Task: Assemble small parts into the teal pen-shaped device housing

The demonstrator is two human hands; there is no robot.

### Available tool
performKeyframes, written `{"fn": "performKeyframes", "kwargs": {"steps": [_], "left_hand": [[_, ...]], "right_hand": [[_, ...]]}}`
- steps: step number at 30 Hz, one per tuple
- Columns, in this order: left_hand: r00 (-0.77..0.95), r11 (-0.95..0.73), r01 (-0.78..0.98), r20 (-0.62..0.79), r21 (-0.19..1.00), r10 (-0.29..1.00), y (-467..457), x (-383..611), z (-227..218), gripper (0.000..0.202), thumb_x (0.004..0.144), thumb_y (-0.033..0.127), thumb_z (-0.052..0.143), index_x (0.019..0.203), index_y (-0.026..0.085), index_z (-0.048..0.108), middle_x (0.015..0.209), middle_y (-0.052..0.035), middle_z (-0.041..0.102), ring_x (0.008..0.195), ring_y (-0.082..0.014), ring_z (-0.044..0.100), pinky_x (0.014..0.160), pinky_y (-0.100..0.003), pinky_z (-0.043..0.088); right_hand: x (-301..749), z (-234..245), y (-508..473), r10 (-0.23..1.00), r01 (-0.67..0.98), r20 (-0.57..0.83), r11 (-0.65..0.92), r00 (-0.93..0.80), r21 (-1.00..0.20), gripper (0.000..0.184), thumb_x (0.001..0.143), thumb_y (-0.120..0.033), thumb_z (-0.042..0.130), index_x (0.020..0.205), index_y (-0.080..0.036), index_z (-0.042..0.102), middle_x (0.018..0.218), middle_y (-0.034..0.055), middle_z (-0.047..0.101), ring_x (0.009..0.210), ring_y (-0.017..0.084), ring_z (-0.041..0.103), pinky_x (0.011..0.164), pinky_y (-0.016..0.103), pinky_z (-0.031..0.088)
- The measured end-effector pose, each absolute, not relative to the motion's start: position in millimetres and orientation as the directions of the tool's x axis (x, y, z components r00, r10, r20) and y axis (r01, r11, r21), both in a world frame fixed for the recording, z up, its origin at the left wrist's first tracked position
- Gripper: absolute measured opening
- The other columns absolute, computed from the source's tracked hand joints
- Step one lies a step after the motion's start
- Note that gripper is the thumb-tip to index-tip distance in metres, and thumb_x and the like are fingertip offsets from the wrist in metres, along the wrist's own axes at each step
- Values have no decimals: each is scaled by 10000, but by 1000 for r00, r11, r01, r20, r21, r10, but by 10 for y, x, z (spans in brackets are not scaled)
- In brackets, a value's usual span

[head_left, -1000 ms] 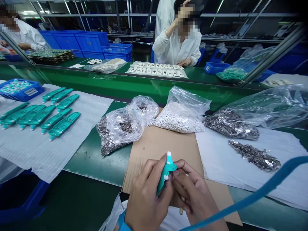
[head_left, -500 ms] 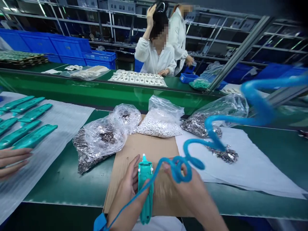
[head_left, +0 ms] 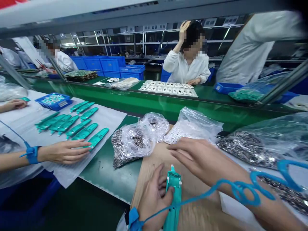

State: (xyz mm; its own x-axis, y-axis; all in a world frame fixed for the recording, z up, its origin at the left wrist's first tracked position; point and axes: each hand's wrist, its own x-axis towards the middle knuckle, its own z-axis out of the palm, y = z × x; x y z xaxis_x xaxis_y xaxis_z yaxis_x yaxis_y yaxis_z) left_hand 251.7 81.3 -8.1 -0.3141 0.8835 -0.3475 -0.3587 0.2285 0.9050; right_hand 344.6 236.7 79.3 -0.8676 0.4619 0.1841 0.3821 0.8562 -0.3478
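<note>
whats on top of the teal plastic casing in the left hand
The thumb of the left hand overlaps the teal plastic casing, and a blue coiled cord crosses over it. The surface under the thumb is hidden.

1. Board (head_left: 150,160) lies on desk (head_left: 110,175); left hand (head_left: 152,200) is above board, casing (head_left: 177,194) in it.
2. Right hand (head_left: 197,157) is right of casing, before middle bag (head_left: 192,126).
3. Left bag (head_left: 134,141) lies left of middle bag; right bag (head_left: 250,147) lies farther right.
4. Sheet (head_left: 114,115) lies left of left bag, other casings (head_left: 99,136) on it, bin (head_left: 64,103) behind them.
</note>
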Motion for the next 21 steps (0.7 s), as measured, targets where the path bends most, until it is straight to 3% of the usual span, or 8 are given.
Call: {"fn": "performKeyframes", "kwargs": {"steps": [1,3,6,9,13,16,21], "left_hand": [[-340,206,-367,-337,907,878,796,2509,-109,906,804,535,722,1516,123,341,1312,-215,628,1216,-356,608,1006,-403,522],[-367,163,-380,-311,910,877,740,2469,-187,920,773,576,741,1487,113,392,1287,-218,646,1201,-362,616,998,-400,526],[-392,112,-364,-261,925,882,644,2362,-305,837,780,571,751,1439,143,467,1310,-193,639,1056,-309,688,961,-378,545],[-447,93,-325,-240,941,862,598,2270,-331,697,790,593,731,1320,162,589,1213,-152,692,853,-239,716,841,-348,585],[-462,50,-351,-220,935,859,603,2228,-159,637,761,560,765,1241,160,639,1136,-147,715,914,-279,703,769,-347,596],[-442,63,-378,-240,924,864,604,2224,-45,738,695,478,842,1327,197,585,1183,-141,701,967,-306,696,827,-396,593],[-387,46,-434,-233,900,892,629,2244,-142,1003,671,426,878,1516,245,369,1388,-160,586,1151,-350,637,981,-475,532]], "right_hand": [[3122,840,2335,337,293,93,902,-937,-316,311,985,-361,461,1091,-298,747,1051,40,754,951,214,696,804,303,526],[2533,844,2299,225,240,-94,947,-970,-213,292,977,-256,473,1084,-233,744,1046,70,751,978,222,691,825,307,512],[1948,676,2269,218,240,-163,961,-962,-135,197,914,-175,577,1012,-134,743,1030,126,741,952,255,697,793,343,531],[1766,486,2242,227,241,-166,968,-960,-72,193,934,-235,623,1068,-116,693,1095,110,711,964,226,684,839,398,547],[1854,435,2247,208,217,-144,975,-967,-45,209,975,-232,539,1083,-123,682,1096,115,707,980,229,676,856,399,530],[1932,508,2283,208,214,-112,976,-972,-48,248,942,-165,479,1061,-132,695,1076,152,715,979,274,679,792,358,508],[1973,548,2336,237,242,-82,968,-968,-62,230,876,-155,511,1030,-156,682,939,124,726,867,257,691,682,299,462]]}}
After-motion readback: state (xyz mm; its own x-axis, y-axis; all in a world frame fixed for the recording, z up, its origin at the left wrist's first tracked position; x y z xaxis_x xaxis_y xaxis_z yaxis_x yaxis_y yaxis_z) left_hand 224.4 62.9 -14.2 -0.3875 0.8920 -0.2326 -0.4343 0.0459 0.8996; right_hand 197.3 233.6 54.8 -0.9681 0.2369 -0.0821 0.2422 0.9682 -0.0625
